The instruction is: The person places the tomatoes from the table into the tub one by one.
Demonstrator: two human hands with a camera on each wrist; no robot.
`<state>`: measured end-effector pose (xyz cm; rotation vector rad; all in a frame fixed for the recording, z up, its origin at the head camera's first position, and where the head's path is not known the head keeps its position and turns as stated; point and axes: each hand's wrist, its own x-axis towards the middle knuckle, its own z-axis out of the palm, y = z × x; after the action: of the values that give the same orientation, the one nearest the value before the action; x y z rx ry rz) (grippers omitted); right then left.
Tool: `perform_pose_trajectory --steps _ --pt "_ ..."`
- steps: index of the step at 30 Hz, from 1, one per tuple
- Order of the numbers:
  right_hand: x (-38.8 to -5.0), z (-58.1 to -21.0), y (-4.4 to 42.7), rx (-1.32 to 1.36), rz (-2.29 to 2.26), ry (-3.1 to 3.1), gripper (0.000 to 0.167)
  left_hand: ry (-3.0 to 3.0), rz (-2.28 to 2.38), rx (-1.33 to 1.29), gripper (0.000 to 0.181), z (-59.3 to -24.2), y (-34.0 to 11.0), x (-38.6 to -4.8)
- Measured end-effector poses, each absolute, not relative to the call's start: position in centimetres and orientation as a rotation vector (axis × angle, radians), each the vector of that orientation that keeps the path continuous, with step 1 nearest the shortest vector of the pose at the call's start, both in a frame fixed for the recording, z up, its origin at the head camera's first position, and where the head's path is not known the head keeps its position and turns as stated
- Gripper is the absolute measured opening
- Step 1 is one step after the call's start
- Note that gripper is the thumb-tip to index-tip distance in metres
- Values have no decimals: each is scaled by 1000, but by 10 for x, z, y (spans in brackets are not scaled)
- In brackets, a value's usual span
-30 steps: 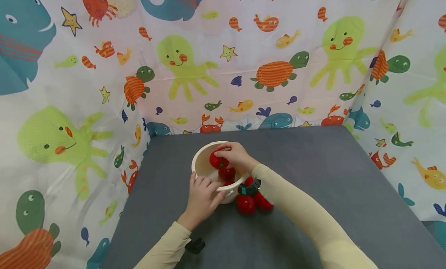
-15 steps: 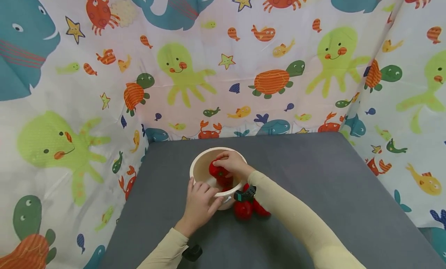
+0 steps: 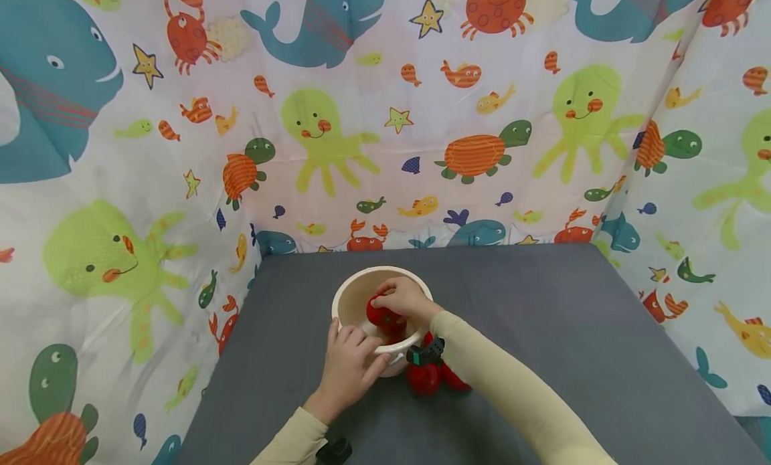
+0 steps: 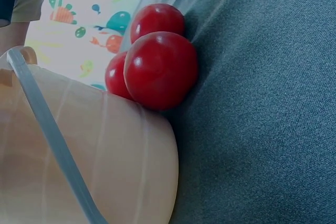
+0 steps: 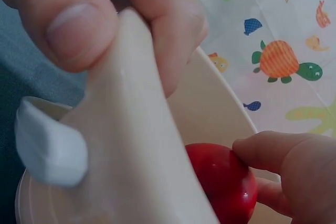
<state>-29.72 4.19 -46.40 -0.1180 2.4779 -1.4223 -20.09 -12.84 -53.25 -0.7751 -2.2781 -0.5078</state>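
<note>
A cream bucket (image 3: 355,296) with a grey handle (image 4: 55,140) stands on the grey table. My left hand (image 3: 346,368) grips its near rim, the thumb outside and the fingers over the edge, as the right wrist view shows close up. Inside the bucket my right hand (image 3: 406,299) pinches a shiny red tomato (image 3: 379,312) between thumb and fingers. Below it, more red tomato (image 3: 393,336) shows, partly covered. Several tomatoes (image 4: 161,69) lie on the table against the bucket's outer wall, under my right wrist in the head view.
The grey tabletop (image 3: 518,304) runs out to both sides of the bucket. A white curtain (image 3: 361,177) printed with sea animals hangs along the back and sides. Black bands (image 3: 425,352) sit on both wrists.
My right hand has lowered the tomato a little deeper into the bucket. The left hand keeps its grip on the rim. The head view has tilted slightly upward.
</note>
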Motion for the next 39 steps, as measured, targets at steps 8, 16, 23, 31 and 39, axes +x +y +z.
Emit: perform_pose_trajectory --steps 8,16,23,31,39 --pt "-295 -464 40 -175 -1354 2522 34 -2266 -504 -761 24 -532 -128 -200" --pt "-297 -463 40 -220 -1292 2564 30 -2288 -491 -751 21 -530 -127 -201" --pt "-298 -468 38 -231 -1249 2599 30 -2259 -501 -750 21 -533 -128 -200" --pt "-298 -463 40 -228 -1245 2605 33 -2295 -496 -752 23 -530 -126 -202" --pt "-294 -467 39 -221 -1333 2570 31 -2294 -491 -741 22 -532 -128 -199"
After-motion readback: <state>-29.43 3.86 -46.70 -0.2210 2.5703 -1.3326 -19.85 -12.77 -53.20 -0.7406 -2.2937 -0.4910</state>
